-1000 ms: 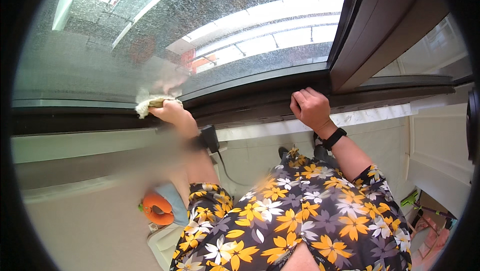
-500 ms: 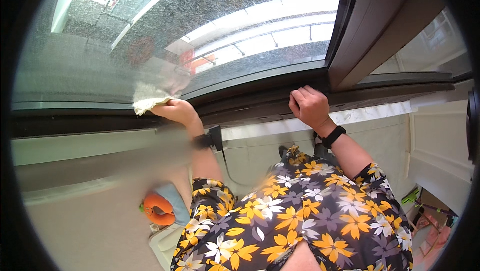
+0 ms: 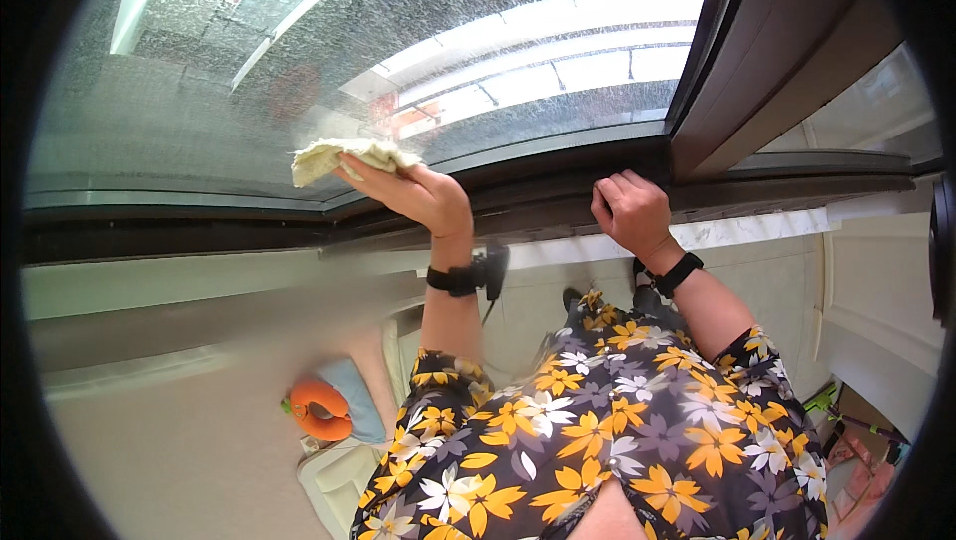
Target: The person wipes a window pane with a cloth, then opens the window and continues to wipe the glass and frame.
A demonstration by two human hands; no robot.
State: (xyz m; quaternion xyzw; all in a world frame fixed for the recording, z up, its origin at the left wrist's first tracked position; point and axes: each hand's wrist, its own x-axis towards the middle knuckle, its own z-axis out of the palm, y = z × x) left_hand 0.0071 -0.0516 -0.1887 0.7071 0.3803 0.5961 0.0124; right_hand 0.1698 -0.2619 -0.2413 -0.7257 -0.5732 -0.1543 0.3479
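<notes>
A pale yellow cloth [image 3: 324, 158] lies under the fingers of my left hand [image 3: 428, 199], which presses it to the lower part of a window pane [image 3: 229, 132]. The glass looks wet and streaked, speckled toward the top. My right hand [image 3: 637, 209] rests with curled fingers on the dark window frame [image 3: 538, 191], near the upright post [image 3: 772, 62]. Whether anything is inside those curled fingers is hidden. Each wrist wears a black band, and the left band carries a small black box [image 3: 490, 269].
Below the frame runs a pale marble-like sill [image 3: 568, 248]. Lower left, an orange neck pillow [image 3: 321, 412] and a light blue cushion [image 3: 357, 396] lie near a pale seat or bin. Pale cabinet panels [image 3: 881, 281] stand at right, with a green-ended tool [image 3: 822, 399] below.
My left hand and the cloth have moved right and up along the glass. The right hand stays on the frame; the whole view has shifted slightly.
</notes>
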